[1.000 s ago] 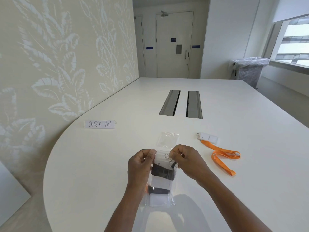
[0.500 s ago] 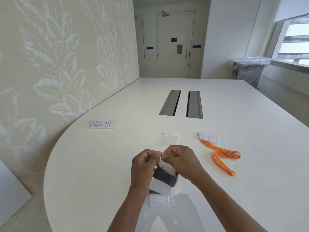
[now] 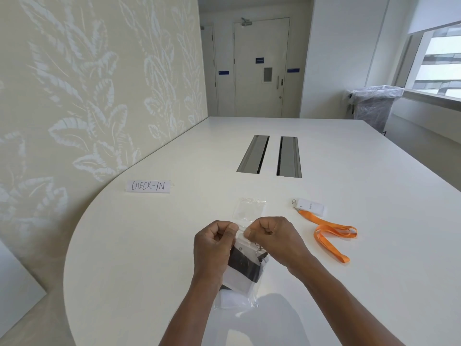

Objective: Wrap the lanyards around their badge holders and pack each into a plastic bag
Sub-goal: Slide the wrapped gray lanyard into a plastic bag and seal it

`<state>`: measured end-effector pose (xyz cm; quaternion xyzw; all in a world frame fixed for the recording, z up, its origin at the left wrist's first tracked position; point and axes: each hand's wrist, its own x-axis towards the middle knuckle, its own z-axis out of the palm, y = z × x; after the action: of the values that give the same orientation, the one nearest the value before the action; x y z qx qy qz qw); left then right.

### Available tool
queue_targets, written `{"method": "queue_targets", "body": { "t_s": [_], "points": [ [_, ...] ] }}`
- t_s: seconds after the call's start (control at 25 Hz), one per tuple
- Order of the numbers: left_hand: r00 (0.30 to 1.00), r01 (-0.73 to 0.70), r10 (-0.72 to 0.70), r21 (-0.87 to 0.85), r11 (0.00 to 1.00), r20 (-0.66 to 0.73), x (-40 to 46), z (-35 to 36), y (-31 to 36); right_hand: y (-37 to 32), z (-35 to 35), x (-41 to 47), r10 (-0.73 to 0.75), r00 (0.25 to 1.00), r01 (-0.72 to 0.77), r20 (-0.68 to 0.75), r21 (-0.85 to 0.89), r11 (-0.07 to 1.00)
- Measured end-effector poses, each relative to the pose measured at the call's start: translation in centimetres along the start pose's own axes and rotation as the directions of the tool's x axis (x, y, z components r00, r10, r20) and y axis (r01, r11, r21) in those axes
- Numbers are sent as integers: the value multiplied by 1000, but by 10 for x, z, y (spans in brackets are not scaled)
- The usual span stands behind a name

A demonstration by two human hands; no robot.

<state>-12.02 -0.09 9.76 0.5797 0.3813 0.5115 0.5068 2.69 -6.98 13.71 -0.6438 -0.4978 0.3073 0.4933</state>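
Note:
A clear plastic bag (image 3: 239, 293) hangs between my hands above the table, holding a white badge holder (image 3: 245, 248) wound with a black lanyard (image 3: 243, 267). My left hand (image 3: 212, 248) and my right hand (image 3: 272, 238) both pinch the bag's top edge, thumbs and fingertips close together. Beyond my hands an empty clear bag (image 3: 248, 209) lies flat on the table. To the right lies a second white badge holder (image 3: 310, 207) with its orange lanyard (image 3: 331, 234) spread loose.
The white table (image 3: 149, 245) curves at its near left edge beside a leaf-patterned wall. A paper label reading CHECK-IN (image 3: 148, 186) lies at the left. Two grey cable slots (image 3: 269, 156) sit mid-table. A bin wrapped in plastic (image 3: 374, 106) stands far right.
My hands have drawn together along the bag's top edge and lifted slightly. The badge holder has tilted inside the bag. The orange lanyard and empty bag have not moved.

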Motion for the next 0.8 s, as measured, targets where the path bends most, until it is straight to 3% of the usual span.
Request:
{"method": "queue_targets", "body": {
  "t_s": [0.48, 0.64, 0.8],
  "points": [
    [987, 100, -98, 16, 995, -125, 13, 1, -11, 20, -11, 2, 116, 990, -118, -82, -26, 993],
    [989, 144, -139, 86, 986, -57, 21, -9, -9, 32, -2, 15, 201, 974, -191, -102, 101, 976],
    [965, 253, -236, 155, 955, -117, 23, -20, -19, 51, 16, 35, 309, 946, -289, -95, 175, 941]
  ]
}}
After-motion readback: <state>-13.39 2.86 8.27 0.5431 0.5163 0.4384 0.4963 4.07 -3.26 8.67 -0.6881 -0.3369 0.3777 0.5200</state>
